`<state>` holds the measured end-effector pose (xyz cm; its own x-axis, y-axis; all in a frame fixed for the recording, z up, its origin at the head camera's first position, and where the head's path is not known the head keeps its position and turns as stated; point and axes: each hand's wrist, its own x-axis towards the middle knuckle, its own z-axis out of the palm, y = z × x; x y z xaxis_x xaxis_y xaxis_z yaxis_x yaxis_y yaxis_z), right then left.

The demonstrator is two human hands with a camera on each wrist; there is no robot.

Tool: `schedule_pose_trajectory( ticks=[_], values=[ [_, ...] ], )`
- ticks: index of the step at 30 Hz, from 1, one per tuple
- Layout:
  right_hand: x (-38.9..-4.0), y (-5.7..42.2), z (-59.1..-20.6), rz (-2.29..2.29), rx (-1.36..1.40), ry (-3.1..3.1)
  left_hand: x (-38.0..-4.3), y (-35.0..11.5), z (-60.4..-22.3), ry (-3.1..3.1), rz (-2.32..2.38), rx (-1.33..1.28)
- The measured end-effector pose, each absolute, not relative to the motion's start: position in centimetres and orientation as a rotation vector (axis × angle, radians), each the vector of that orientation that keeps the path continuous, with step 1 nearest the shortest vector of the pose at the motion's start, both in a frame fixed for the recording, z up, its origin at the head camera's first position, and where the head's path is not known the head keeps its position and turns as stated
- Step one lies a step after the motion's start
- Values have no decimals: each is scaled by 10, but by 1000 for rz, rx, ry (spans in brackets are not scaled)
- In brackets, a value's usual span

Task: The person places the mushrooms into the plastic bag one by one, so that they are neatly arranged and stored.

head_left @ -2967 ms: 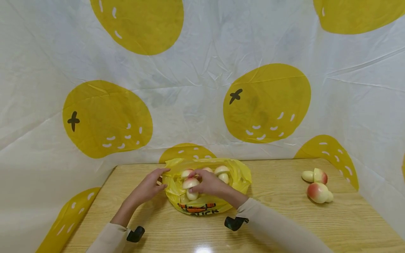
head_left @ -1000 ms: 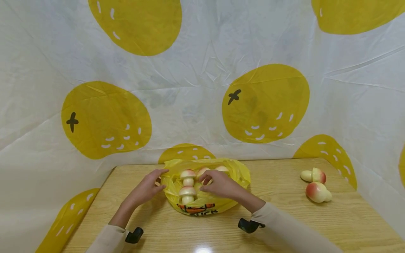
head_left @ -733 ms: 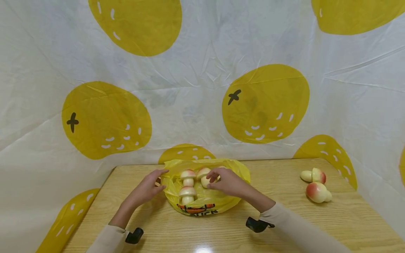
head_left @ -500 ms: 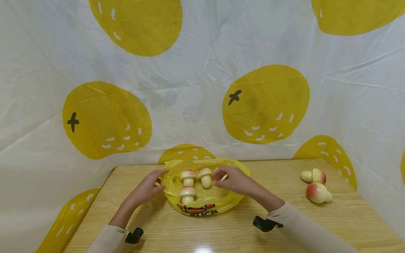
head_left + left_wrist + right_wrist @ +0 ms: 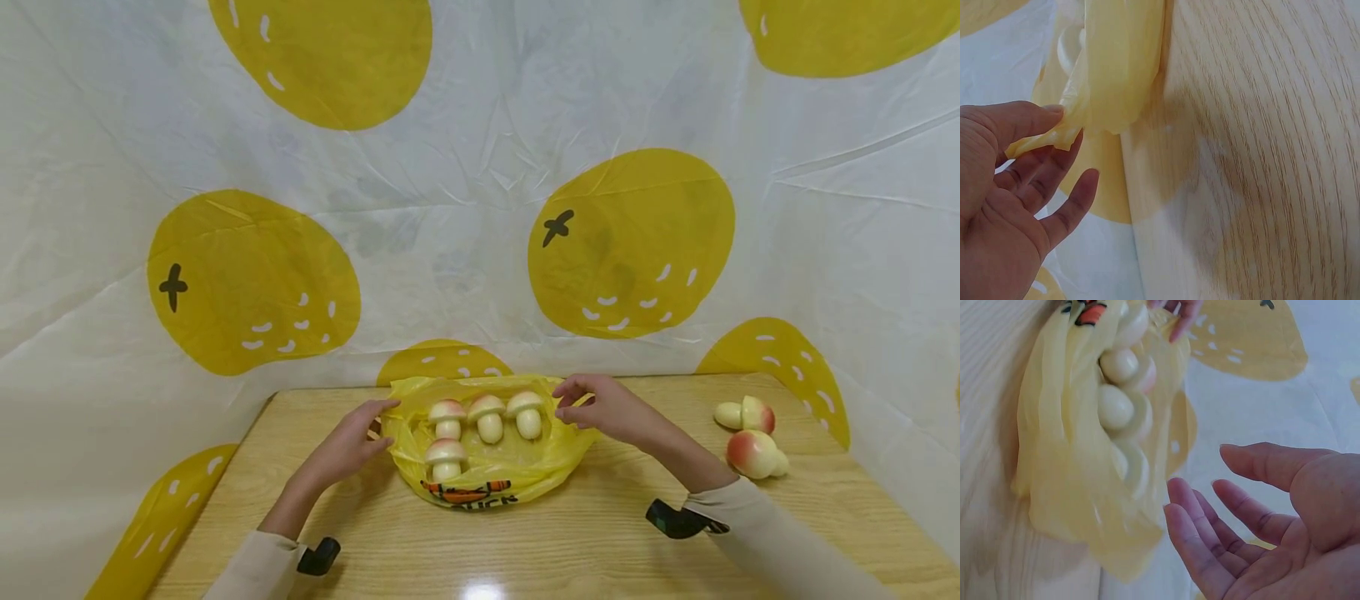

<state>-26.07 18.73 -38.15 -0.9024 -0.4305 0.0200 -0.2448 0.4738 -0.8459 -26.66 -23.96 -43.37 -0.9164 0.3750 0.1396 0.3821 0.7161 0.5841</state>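
Note:
In the head view a yellow plastic bag (image 5: pixel 525 487) lies spread open on the table. Several toy mushrooms (image 5: pixel 528 417), cream with reddish caps, lie inside it: a row at the back and one in front at the left. My left hand (image 5: pixel 352 446) is at the bag's left edge; in the left wrist view its thumb and fingers pinch a gathered bit of the plastic bag (image 5: pixel 1119 69). My right hand (image 5: pixel 611 408) is by the bag's right edge, fingers loosely bent. The right wrist view shows that right hand (image 5: pixel 1260 519) holding nothing, apart from the bag.
Two more mushrooms, one farther back (image 5: pixel 744 414) and one nearer (image 5: pixel 753 454), lie on the wooden table (image 5: pixel 480 550) at the right. A white cloth (image 5: pixel 450 275) printed with big yellow fruit hangs behind and at both sides of the table.
My right hand has let go of the front-left mushroom, leaving it in the bag, and has moved right across the bag to its right edge. My left hand has stayed in place.

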Motion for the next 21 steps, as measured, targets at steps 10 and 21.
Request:
schedule_pose_trajectory(
  ticks=[10,21],
  values=[
    [-256,223,-378,-1352,-542,2587,-267,-240,-434,-2894,-982,-644],
    [-249,264,-381,-1316,-438,2630,-265,-239,-431,-2897,-1005,-643]
  ],
)
